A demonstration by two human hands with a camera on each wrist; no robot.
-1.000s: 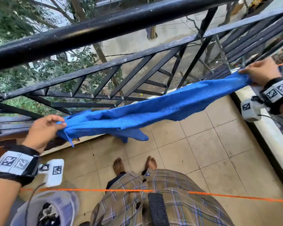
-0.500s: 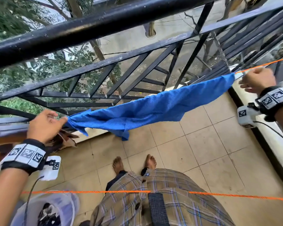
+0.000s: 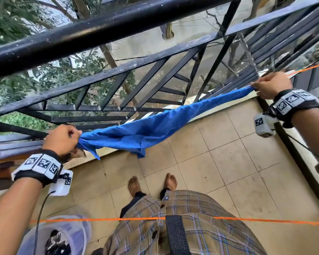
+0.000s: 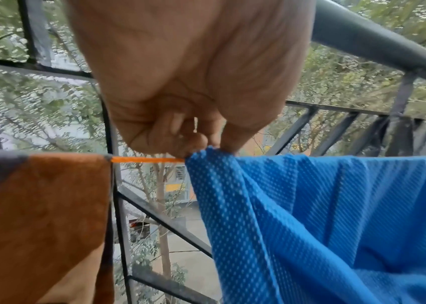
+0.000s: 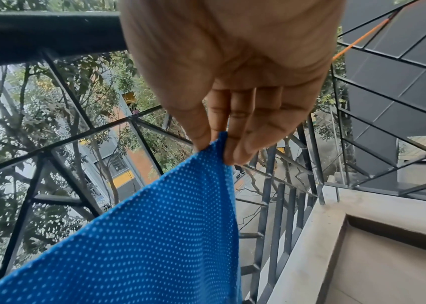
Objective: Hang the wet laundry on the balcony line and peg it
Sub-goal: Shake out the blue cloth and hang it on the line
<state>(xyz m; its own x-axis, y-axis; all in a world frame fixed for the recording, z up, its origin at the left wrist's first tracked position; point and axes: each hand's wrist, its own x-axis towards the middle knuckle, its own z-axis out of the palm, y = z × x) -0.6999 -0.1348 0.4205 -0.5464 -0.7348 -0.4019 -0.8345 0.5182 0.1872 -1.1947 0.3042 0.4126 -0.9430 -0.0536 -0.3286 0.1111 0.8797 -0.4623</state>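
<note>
Pinching blue cloth [image 3: 155, 126], both hands [image 3: 62, 139].

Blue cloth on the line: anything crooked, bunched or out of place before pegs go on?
Yes. The blue cloth is bunched into a sagging, twisted band between the left hand and right hand, not spread flat. One fold dangles lower near the middle. No pegs are visible on it. Nothing looks torn.

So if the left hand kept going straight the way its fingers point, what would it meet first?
Probably the railing. The left hand pinches the blue cloth at the orange line; beyond its fingertips only the black bars show, then trees. How far off the bars are is unclear.
</note>
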